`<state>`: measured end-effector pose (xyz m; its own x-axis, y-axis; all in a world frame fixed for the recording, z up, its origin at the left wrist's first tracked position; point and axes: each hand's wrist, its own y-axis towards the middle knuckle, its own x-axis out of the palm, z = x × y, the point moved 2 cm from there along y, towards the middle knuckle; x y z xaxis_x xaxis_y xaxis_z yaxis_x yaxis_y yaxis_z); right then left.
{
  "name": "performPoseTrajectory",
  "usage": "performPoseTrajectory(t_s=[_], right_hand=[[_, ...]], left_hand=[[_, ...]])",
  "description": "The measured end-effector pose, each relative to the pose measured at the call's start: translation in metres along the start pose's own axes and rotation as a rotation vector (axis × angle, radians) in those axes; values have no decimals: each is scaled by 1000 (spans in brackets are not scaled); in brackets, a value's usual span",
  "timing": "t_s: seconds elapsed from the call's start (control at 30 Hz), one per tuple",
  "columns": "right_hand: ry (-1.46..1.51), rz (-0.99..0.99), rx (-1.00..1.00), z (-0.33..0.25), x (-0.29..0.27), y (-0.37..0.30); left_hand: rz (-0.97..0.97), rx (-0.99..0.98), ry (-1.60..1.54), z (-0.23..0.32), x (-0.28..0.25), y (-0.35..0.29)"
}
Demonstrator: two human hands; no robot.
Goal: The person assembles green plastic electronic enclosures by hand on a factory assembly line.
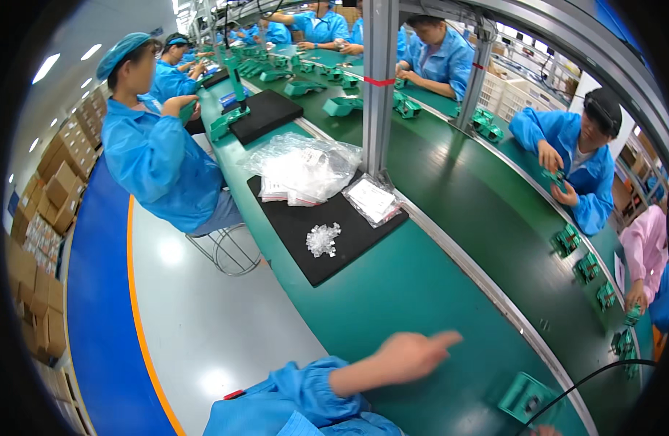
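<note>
In the head view, your left hand (410,356) is over the table, one finger poking out and the others curled. It is blurry, so I can't tell if something tiny is tucked inside. Only a bit of your right hand (545,431) peeks in at the bottom, so I can't tell its grip.

The green, boxy, hollow plastic housing (523,396) sits just past your right hand, and to the right of your left hand. It should be light, stiff and a bit slick. Its thin bits might snap, so pinch its thick outer sides.

Watch the thin black cable (583,381): it curves past the housing's near corner, by your right hand. The long silver metal rail (523,333) runs along the housing's far right side. A wide stretch of smooth green table top (363,305) lies ahead of your left hand, reaching the flat black foam mat (285,227).
</note>
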<state>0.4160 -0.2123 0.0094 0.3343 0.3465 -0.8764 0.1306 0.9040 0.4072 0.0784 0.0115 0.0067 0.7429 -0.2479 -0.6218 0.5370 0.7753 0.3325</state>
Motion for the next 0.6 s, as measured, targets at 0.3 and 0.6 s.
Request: performPoseTrajectory(t_s=[0.3, 0.6], right_hand=[[-539, -236, 931, 98, -2, -130], [-288, 41, 869, 43, -7, -46]], left_hand=[[400, -736, 662, -106, -135, -22], [536, 264, -291, 38, -98, -19]])
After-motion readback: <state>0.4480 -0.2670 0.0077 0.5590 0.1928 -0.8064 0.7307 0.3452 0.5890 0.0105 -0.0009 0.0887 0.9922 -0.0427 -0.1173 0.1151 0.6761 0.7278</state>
